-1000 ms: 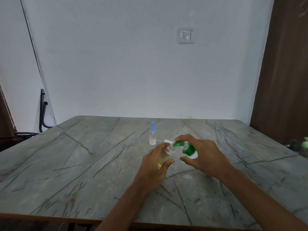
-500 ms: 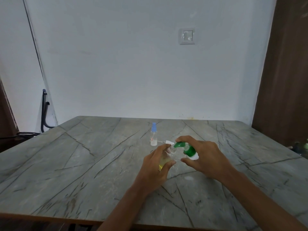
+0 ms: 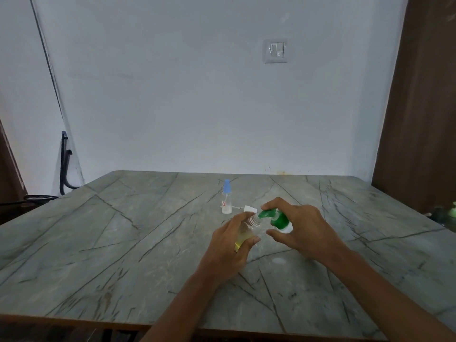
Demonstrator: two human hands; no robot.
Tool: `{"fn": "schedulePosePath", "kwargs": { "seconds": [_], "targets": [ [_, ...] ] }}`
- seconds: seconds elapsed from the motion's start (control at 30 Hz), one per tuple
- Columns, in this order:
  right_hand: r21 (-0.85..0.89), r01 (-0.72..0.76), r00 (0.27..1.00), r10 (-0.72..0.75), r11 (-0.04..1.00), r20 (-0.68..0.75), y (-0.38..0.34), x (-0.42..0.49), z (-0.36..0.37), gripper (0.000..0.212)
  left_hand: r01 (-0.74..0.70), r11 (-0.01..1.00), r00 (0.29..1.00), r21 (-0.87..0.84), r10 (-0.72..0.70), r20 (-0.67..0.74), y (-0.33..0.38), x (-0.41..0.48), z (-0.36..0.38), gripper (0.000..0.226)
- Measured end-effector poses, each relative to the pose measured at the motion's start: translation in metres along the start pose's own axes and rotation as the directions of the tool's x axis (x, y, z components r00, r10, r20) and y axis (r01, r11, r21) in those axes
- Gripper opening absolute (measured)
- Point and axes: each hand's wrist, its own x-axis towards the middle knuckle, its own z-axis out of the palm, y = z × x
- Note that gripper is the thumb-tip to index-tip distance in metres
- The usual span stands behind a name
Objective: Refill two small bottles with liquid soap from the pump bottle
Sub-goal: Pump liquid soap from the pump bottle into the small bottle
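Two grips clamped: left grip (image 3: 230, 246) on small clear plastic bottle (image 3: 248, 232) (neck tilted to meet spout), right grip (image 3: 307, 230) on green-topped pump bottle (image 3: 277, 219).

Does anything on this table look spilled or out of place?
A pale smear on the table near the right hand may be spilled soap. A white cap lies loose beside the blue-topped bottle.

Open tabletop (image 3: 111, 243) left and right — mid-table, blue-capped bottle (image 3: 226, 202) and perhaps a loose white cap (image 3: 247, 208)
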Motion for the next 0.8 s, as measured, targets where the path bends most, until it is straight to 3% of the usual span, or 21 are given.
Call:
{"fn": "schedulePosePath", "kwargs": {
  "seconds": [0.27,0.6,0.8],
  "targets": [
    [-0.059,-0.034,0.998,0.038,0.998,0.059,-0.0065,0.0011,-0.0022,0.069,0.009,1.000,0.999,-0.010,-0.009,-0.033,-0.0019,0.0005,-0.0011,0.054],
    [-0.085,0.031,0.998,-0.026,0.996,0.060,-0.0038,-0.0014,-0.0051,0.074,0.016,1.000,0.998,-0.005,-0.017,-0.056,-0.0006,0.0014,-0.0001,0.054],
    [-0.046,0.015,0.999,-0.013,0.999,0.043,-0.0038,-0.0004,-0.0024,0.065,0.006,1.000,0.999,-0.008,-0.007,-0.041,-0.0004,0.0015,-0.0010,0.055]
  ]
}}
